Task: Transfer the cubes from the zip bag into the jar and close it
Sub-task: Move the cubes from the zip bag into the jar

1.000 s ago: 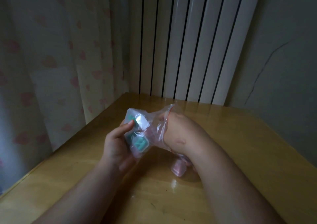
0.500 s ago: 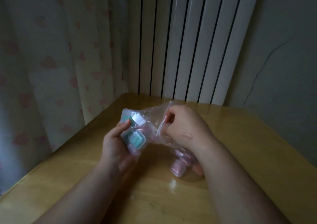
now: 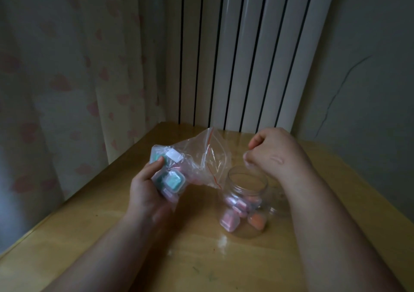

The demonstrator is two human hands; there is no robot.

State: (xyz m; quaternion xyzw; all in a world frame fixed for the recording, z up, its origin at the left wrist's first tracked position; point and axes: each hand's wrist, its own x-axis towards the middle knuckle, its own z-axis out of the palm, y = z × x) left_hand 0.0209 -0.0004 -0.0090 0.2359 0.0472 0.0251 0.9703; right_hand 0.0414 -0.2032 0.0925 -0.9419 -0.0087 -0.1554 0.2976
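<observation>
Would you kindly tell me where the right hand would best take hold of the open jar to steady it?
Probably round the wall of the jar below its neck, coming from the right. It stands upright with the mouth open, so that grip leaves the opening free; the zip bag in the left hand crowds its left, and the right hand hovers just above.

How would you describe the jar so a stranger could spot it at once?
On the wooden table by the white radiator, look just below the right hand. There stands the jar, upright and lidless. Unlike the crumpled zip bag beside it, it is clear and round, with pink and orange cubes inside.
</observation>
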